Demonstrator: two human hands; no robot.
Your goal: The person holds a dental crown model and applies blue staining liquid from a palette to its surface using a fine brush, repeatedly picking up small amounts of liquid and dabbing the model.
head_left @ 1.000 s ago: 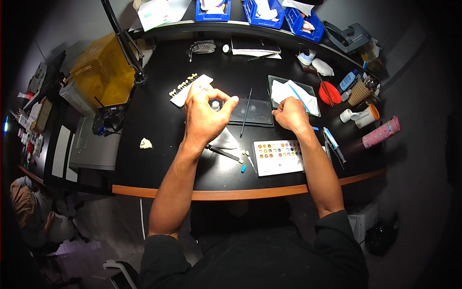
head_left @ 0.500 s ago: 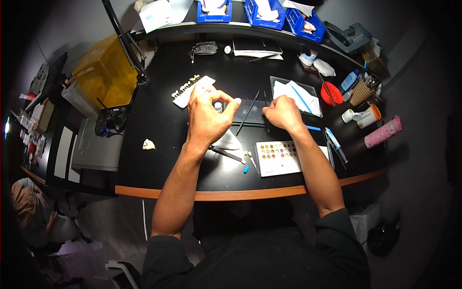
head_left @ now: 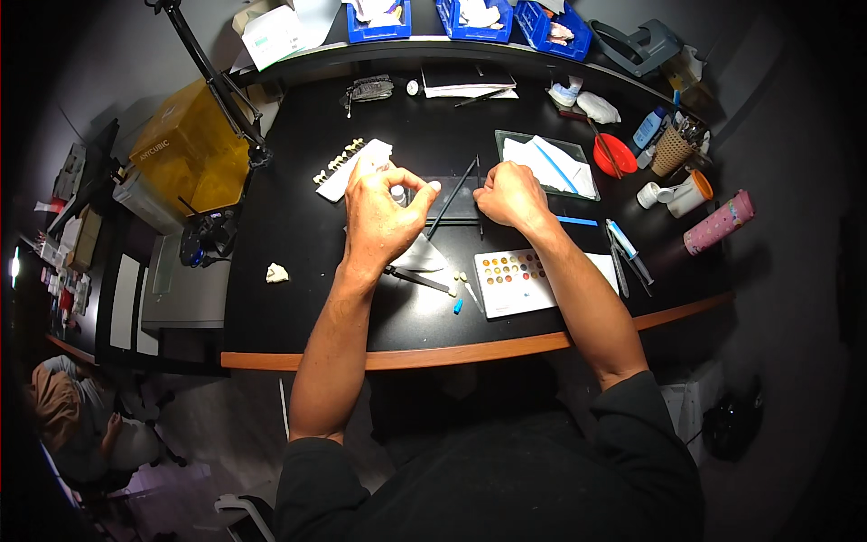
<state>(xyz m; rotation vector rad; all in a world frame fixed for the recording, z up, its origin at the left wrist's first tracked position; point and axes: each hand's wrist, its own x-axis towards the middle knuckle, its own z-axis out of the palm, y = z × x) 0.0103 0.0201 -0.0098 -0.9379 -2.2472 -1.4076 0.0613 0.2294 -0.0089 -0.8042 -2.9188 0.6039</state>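
Note:
Thumb and index finger of my left hand (head_left: 377,217) form a closed loop, with a small white jar (head_left: 398,193) showing behind it; what the tips hold is too small to make out. My right hand (head_left: 513,194) is closed on a thin dark tool (head_left: 480,228) standing out past its fingers. A dark brush (head_left: 444,210) lies slanting between the hands over a dark slab (head_left: 456,216). A white holder with small tooth-shade tabs (head_left: 332,186) is beyond my left hand. Below my hands are a white palette of coloured wells (head_left: 506,298), pale small pieces, a blue cap (head_left: 459,306) and black tweezers (head_left: 415,278).
A glass slab with paper (head_left: 560,176), red bowl (head_left: 610,144), pink bottle (head_left: 718,223), tool cups and syringe (head_left: 632,253) are on the right. Blue bins (head_left: 377,29) line the rear shelf. A yellow-covered machine (head_left: 181,135) and lamp arm stand left. Someone sits at lower left (head_left: 68,415).
My right hand has moved left with the thin tool, closer to my left hand. My left hand keeps its closed loop and has barely moved.

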